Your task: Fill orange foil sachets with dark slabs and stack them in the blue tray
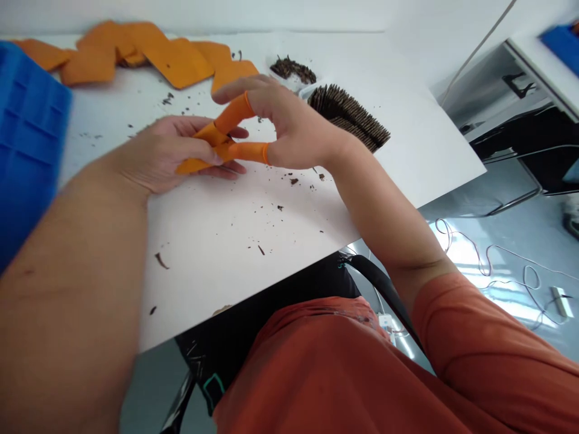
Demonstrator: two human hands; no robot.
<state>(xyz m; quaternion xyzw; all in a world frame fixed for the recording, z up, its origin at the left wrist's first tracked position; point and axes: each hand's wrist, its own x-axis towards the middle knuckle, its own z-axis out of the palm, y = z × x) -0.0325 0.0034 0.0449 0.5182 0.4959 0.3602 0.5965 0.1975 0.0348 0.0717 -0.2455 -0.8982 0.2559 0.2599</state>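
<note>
My left hand is closed around a small orange paper envelope, its thumb on top and other fingers underneath. My right hand wears orange finger cots on thumb and index finger. Those two fingertips press at the envelope's right end, where its sides stand apart; the remaining right fingers are raised and curled above. Whether anything small lies inside the envelope is hidden. Right of my hands, thin dark brown flat pieces stand packed in rows in a white tray.
Several orange envelopes lie overlapping along the back of the white table. A blue plastic bin stands at left. Behind the tray is a heap of brown fragments. Dark crumbs dot the tabletop; cables cross the floor.
</note>
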